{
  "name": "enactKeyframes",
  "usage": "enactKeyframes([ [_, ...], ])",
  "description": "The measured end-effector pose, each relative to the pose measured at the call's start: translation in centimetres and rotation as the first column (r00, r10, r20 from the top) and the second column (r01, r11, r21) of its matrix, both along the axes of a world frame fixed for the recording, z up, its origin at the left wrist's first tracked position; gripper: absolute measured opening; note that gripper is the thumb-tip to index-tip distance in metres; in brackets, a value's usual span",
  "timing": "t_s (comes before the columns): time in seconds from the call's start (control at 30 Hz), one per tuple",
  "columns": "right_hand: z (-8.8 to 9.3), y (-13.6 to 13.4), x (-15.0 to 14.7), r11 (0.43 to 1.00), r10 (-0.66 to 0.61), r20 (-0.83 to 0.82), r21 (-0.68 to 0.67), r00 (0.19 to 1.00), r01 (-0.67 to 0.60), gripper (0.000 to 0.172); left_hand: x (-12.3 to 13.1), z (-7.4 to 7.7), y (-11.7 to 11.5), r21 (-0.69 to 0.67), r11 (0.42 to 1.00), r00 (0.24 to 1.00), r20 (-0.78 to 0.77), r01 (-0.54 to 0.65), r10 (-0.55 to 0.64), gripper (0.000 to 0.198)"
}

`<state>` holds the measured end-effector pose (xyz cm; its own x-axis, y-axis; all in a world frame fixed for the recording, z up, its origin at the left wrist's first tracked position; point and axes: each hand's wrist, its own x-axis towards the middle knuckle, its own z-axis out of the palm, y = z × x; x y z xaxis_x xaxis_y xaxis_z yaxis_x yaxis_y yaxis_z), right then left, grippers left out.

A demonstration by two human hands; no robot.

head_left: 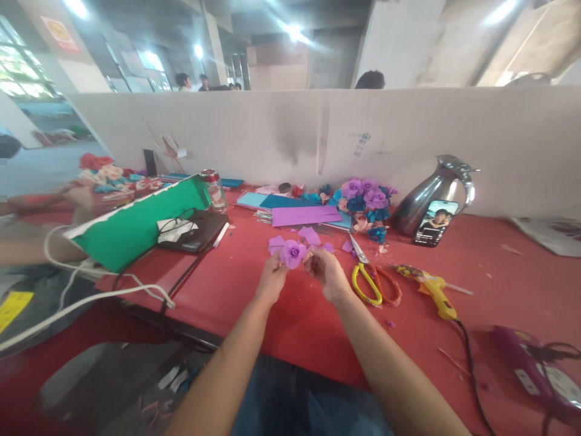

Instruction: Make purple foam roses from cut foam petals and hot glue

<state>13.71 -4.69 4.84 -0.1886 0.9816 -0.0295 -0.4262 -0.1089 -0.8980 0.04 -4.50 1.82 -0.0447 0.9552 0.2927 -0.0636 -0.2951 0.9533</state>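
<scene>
A purple paper flower point(293, 254), shaped like a rose, is held up just above the red table. My left hand point(271, 280) pinches it from the left and below. On its other side, the closed fingers of my right hand point(327, 274) grip the flower's right edge; the exact spot under the fingertips is hard to make out. Loose purple paper petals point(309, 235) lie right behind the flower. Beyond them is a stack with a purple paper sheet point(305, 215) on top. Scissors point(368, 275) with yellow and orange handles lie right of my right hand.
To the right are a yellow glue gun point(436, 292), a metal jug point(415, 197) with a phone point(436, 224) leaning on it, and a magenta device point(521, 357). Finished paper flowers point(365, 203) are bunched behind. A green board point(145, 224) and a co-worker's arm point(40, 239) are left.
</scene>
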Motion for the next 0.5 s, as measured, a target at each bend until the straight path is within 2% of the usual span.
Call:
enactKeyframes([
  [0.13,0.03,0.12,0.05,0.998,-0.061,0.007,0.018,0.998,0.061,0.025,0.05,0.52,-0.12,0.031,0.997,0.998,-0.009,0.069,-0.069,0.025],
  [0.27,0.03,0.27,0.12,0.993,-0.115,0.026,0.013,0.993,0.114,0.023,0.01,0.36,-0.14,0.001,0.991,0.991,0.009,0.136,-0.136,0.029],
  [0.5,0.60,0.18,0.20,0.996,-0.089,-0.075,-0.006,0.993,0.089,0.022,-0.18,-0.43,0.15,-0.025,0.995,0.995,-0.023,0.092,-0.093,0.027],
])
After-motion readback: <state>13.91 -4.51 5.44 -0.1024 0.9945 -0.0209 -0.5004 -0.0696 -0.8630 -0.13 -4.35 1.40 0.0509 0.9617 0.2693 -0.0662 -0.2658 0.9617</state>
